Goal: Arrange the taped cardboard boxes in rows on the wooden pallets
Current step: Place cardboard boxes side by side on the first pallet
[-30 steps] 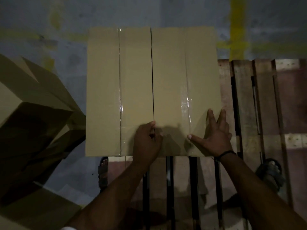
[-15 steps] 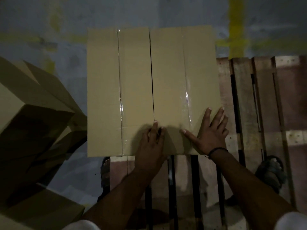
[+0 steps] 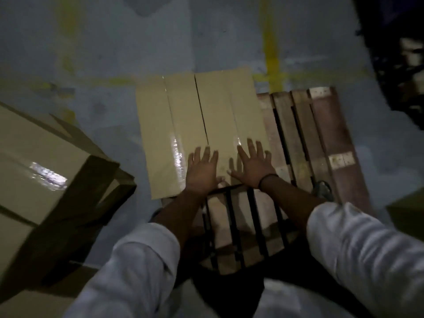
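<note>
Boxes: the left box (image 3: 156, 134) and the right box (image 3: 220, 111) lie side by side on the left part of the wooden pallet (image 3: 298, 134). Their tape seams run near to far, and a thin dark gap shows between them.
Left hand (image 3: 202, 172): released, with fingers straight and spread, flat over the near end of the tops where the gap ends.
Right hand (image 3: 252, 167): also released, palm down on the near end of the right box, over its shiny seam.
Step in hand: probably squaring the pair into one row.
Doing it well: keep both palms flat and push evenly, so the near edges line up and neither box twists. Nudge the pair sideways to close the gap, and keep the sides parallel to the slats. Go lightly on the taped flaps, which could dent.
Room left: bare slats to the right and near, enough for further rows.
Further out: a stack of boxes (image 3: 34, 171) sits tilted at the left on the grey floor (image 3: 114, 53), which carries yellow lines.
</note>
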